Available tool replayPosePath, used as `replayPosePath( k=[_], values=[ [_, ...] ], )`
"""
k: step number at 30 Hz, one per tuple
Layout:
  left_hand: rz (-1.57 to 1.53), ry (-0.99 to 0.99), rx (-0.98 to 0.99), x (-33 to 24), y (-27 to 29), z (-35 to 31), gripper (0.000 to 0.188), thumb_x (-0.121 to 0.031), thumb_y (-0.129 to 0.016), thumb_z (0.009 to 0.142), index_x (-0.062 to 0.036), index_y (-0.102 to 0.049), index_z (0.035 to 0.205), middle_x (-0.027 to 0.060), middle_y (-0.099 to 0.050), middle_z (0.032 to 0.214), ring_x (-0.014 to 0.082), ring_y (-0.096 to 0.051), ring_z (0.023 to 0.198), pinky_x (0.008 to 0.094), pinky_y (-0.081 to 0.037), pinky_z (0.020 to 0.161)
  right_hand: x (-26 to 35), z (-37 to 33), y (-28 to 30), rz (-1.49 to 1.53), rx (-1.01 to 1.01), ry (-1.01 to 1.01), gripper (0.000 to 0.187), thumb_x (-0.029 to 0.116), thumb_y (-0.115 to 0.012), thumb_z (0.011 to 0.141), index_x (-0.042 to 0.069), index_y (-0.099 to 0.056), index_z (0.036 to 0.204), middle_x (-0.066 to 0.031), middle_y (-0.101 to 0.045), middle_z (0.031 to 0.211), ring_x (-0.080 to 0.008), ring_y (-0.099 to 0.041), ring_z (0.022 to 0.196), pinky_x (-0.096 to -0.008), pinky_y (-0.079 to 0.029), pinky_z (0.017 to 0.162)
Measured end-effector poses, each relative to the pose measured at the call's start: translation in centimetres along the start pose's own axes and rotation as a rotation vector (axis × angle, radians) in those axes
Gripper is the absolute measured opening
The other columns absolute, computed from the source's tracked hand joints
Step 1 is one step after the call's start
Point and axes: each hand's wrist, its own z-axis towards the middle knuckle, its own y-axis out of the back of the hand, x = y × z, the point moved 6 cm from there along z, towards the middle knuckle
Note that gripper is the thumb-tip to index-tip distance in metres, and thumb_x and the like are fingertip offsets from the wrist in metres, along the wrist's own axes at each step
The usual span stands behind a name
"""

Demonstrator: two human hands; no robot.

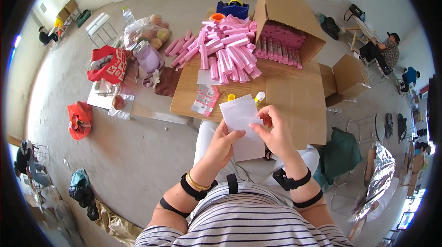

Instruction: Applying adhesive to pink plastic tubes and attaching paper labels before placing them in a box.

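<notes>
White paper (pixel 241 129) is held up over my lap at the near table edge, a smaller flap or second piece lying across its upper part. My left hand (pixel 222 143) pinches its left side, thumb on top. At the right edge my right hand (pixel 277 132) grips the paper between thumb and fingers. Just beyond, a glue stick (pixel 260 96) with a white and yellow body stands on the table, beside a loose yellow cap (pixel 231 97). Left of the paper lies a pink and grey printed card or packet (pixel 206 100).
Many pink paper rolls (pixel 232 46) are heaped on the wooden table (pixel 184 102). An open cardboard box (pixel 292 14) holds more rolls, near a blue tape dispenser (pixel 232 9). Bags and a lilac container (pixel 147 58) stand left. Other people (pixel 384 51) sit far off.
</notes>
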Motion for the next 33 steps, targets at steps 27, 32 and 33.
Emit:
replayPosePath(
  k=[27, 32, 33],
  values=[
    [0.106, -0.008, 0.015, -1.3, 5.2, 0.2, 0.042, -0.005, -0.061, 0.088, 0.0010, -0.046, 0.127, 0.0093, -0.059, 0.118, 0.0159, -0.057, 0.108, 0.0329, -0.045, 0.095, -2.3, 5.2, -4.3, 0.488, 0.177, -0.323, 0.014, 0.020, -0.063, 0.091, 0.007, -0.059, 0.090, 0.0052, -0.054, 0.076, -0.0013, -0.047, 0.071, -0.0174, -0.037, 0.064],
    [0.060, 0.008, 0.033, -1.2, 4.3, -0.3, 0.045, -0.002, -0.061, 0.086, 0.0012, -0.044, 0.128, 0.0101, -0.057, 0.122, 0.0176, -0.054, 0.113, 0.0347, -0.043, 0.098, -1.4, 5.7, -3.1, 0.597, 0.010, -0.293, 0.014, 0.021, -0.061, 0.093, 0.007, -0.058, 0.090, 0.0051, -0.054, 0.078, -0.0024, -0.047, 0.071, -0.0186, -0.038, 0.065],
    [0.054, 0.014, 0.034, -1.2, 4.2, -0.4, 0.046, -0.002, -0.061, 0.086, 0.0013, -0.044, 0.129, 0.0102, -0.057, 0.122, 0.0179, -0.054, 0.114, 0.0349, -0.043, 0.098, -1.3, 5.7, -2.9, 0.596, 0.009, -0.285, 0.015, 0.021, -0.061, 0.093, 0.007, -0.058, 0.090, 0.0050, -0.054, 0.078, -0.0027, -0.047, 0.072, -0.0190, -0.039, 0.066]
  ],
)
